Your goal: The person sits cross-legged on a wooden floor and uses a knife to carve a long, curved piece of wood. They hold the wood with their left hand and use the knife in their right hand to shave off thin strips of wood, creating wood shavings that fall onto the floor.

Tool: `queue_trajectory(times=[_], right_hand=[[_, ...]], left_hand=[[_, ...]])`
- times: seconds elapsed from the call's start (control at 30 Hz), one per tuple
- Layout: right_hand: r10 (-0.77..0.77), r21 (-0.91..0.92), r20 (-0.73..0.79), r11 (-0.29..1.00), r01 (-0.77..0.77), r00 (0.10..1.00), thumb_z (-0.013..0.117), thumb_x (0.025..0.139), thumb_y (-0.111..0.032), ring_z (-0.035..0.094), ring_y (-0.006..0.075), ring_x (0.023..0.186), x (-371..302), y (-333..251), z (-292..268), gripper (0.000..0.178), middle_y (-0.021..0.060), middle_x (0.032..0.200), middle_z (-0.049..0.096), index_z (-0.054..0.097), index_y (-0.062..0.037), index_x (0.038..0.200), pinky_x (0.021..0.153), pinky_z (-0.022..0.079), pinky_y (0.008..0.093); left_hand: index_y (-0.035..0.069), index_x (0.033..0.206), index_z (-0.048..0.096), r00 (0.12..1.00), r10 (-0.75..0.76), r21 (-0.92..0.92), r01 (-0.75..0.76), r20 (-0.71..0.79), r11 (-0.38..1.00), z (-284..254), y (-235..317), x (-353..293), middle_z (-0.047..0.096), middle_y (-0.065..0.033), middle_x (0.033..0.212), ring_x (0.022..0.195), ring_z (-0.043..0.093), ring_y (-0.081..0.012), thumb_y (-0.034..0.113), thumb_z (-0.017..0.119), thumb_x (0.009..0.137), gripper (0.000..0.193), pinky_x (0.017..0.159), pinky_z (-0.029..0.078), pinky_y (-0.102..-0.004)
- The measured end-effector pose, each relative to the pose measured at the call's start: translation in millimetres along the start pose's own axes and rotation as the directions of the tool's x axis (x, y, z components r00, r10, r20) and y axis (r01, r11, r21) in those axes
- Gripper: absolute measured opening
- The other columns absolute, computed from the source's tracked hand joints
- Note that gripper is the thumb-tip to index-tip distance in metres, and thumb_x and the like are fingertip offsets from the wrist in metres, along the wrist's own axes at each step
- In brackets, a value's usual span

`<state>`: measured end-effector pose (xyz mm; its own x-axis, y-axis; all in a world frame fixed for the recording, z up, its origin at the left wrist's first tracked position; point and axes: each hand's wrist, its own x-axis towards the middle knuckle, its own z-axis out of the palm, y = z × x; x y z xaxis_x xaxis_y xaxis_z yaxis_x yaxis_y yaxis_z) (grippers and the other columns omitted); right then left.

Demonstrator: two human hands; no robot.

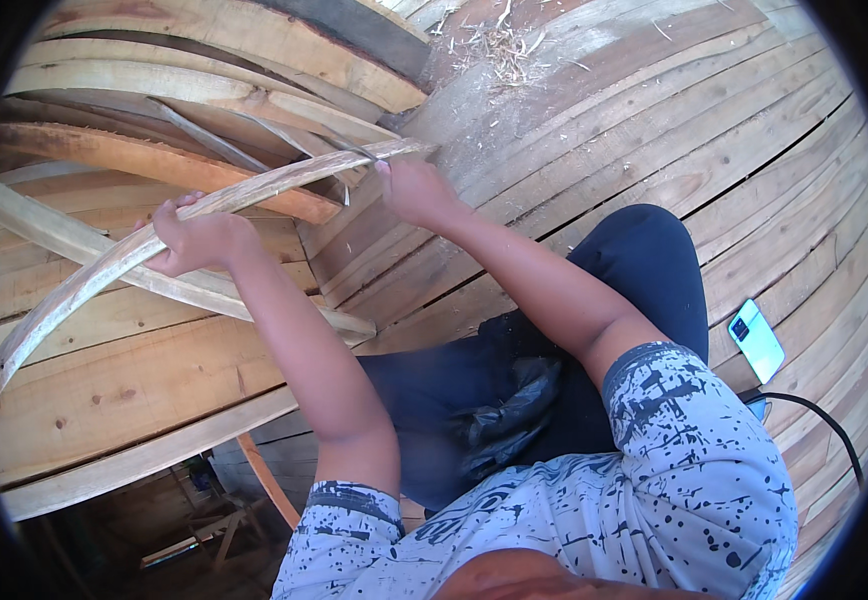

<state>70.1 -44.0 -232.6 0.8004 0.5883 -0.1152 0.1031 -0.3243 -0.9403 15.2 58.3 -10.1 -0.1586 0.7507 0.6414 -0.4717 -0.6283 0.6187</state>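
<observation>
At left, a curved strip of pale wood slants up from the far left toward the top centre, in front of large timber boards, with the person's left hand wrapped around its middle. At centre, near the strip's upper end, the right hand is closed on a slim, dark-bladed tool lying across the wood. Beyond are wood shavings, then a bent, dark-trousered knee and, farthest right, a pale blue phone on floorboards.
</observation>
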Motion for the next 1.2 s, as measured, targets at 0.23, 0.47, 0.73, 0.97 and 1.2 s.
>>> queue_trajectory(times=[0.23,0.47,0.73,0.97,1.2], right_hand=[[-0.123,-0.073,-0.016,0.990,0.121,0.992,0.034,0.104,-0.034,0.064,0.0497,0.091,9.8,18.7,-1.9,0.052,0.0312,0.094,0.067,0.066,0.0072,0.100,0.086,0.049,0.0560],[-0.043,-0.132,0.092,0.990,0.055,0.995,0.034,0.104,-0.033,0.065,0.0476,0.093,3.3,2.1,-5.1,0.050,0.0298,0.094,0.067,0.065,0.0061,0.103,0.087,0.050,0.0553],[-0.059,-0.100,0.000,0.993,0.059,0.998,0.036,0.103,-0.033,0.065,0.0476,0.094,11.8,12.8,3.8,0.050,0.0307,0.095,0.067,0.067,0.0056,0.099,0.085,0.049,0.0564],[-0.101,-0.104,0.075,0.989,0.108,0.992,0.037,0.104,-0.035,0.063,0.0496,0.099,1.0,-12.8,-17.6,0.050,0.0325,0.101,0.066,0.066,0.0058,0.105,0.087,0.048,0.0563],[0.140,-0.019,0.098,0.990,-0.138,0.985,0.037,0.102,-0.036,0.061,0.0470,0.108,22.8,25.2,4.3,0.051,0.0304,0.110,0.066,0.065,0.0050,0.110,0.094,0.047,0.0536]], left_hand=[[-0.004,0.118,0.040,0.994,0.022,0.090,-0.013,-0.103,0.996,-1.8,-7.5,7.7,0.048,-0.0135,0.085,0.057,0.048,-0.0189,-0.002,0.056,0.074,0.046,0.051,0.043,-0.0342],[-0.005,0.120,0.040,0.990,0.017,0.128,0.001,-0.143,0.992,-5.0,-8.8,12.6,0.049,-0.0139,0.087,0.058,0.047,-0.0182,-0.002,0.056,0.075,0.048,0.051,0.042,-0.0336],[-0.008,0.122,0.031,0.996,0.030,0.132,-0.018,-0.088,0.991,-9.6,-15.6,16.2,0.050,-0.0171,0.084,0.062,0.054,-0.0233,0.000,0.057,0.079,0.051,0.055,0.046,-0.0379],[-0.003,0.120,0.039,0.989,0.018,0.100,-0.003,-0.149,0.995,-10.2,-13.1,17.6,0.049,-0.0130,0.084,0.054,0.047,-0.0167,-0.004,0.056,0.076,0.046,0.048,0.040,-0.0316],[-0.003,0.120,0.040,0.993,0.027,0.078,-0.019,-0.114,0.997,-1.7,-10.2,11.2,0.049,-0.0139,0.087,0.057,0.048,-0.0171,-0.004,0.056,0.075,0.047,0.049,0.040,-0.0298]])
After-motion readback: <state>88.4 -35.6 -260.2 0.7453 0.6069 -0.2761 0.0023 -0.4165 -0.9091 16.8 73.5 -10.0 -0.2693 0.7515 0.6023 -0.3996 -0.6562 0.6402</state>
